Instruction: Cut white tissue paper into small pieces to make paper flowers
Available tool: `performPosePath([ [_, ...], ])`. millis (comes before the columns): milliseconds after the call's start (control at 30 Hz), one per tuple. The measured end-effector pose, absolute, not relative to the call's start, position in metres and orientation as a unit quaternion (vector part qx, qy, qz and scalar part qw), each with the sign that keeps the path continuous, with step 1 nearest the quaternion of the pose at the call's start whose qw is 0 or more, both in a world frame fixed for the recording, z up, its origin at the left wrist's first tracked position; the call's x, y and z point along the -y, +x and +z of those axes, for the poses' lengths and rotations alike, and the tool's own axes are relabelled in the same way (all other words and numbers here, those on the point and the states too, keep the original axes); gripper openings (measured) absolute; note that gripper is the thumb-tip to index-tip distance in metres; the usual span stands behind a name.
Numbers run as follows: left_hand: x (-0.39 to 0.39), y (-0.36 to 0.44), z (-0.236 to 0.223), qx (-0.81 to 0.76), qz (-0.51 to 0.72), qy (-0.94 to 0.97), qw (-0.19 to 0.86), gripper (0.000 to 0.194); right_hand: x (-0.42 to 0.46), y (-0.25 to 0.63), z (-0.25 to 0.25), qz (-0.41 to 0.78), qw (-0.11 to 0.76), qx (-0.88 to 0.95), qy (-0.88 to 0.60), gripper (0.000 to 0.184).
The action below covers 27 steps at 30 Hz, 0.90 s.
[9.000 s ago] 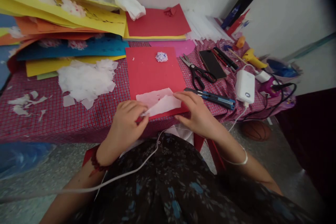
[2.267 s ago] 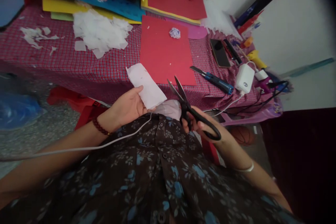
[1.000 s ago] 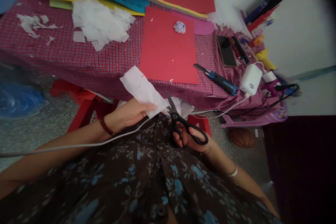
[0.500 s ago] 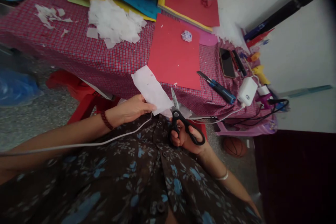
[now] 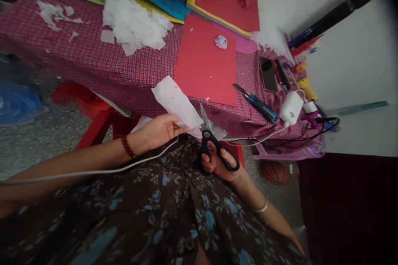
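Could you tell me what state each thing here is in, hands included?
Left hand: pinching white paper
Right hand: gripping scissors
White paper: held up, off the table
Scissors: handles apart, blades at the paper's edge
Utility knife: lying down, blade out
Phone: lying flat, screen dark
White box: cable plugged in
Red sheet: lying flat
Paper pieces: heaped loosely

White power bank (image 5: 291, 108) on tabletop (image 5: 124, 64), dark phone (image 5: 268, 75) just beyond it, purple container (image 5: 314, 119) just right of it, basketball (image 5: 275, 172) on floor (image 5: 258, 168) below it.
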<state>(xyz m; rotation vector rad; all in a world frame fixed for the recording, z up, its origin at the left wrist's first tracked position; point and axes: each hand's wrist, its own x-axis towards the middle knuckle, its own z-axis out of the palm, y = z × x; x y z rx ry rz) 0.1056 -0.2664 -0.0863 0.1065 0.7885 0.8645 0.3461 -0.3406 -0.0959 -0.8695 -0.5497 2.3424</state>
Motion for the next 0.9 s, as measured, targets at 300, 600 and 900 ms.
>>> performPosePath([
  [300, 0.264, 0.103, -0.091, -0.384, 0.46, 0.113, 0.792, 0.01, 0.341, 0.346, -0.095, 0.861, 0.3, 0.222, -0.346, 0.068],
  [600, 0.274, 0.102, -0.087, -0.38, 0.389, 0.161, 0.824, 0.014, 0.336, 0.343, -0.094, 0.895, 0.26, 0.208, -0.297, 0.074],
  [900, 0.28, 0.107, -0.086, -0.356, 0.358, 0.11, 0.856, 0.008, 0.338, 0.335, -0.092, 0.877, 0.295, 0.194, -0.325, 0.068],
])
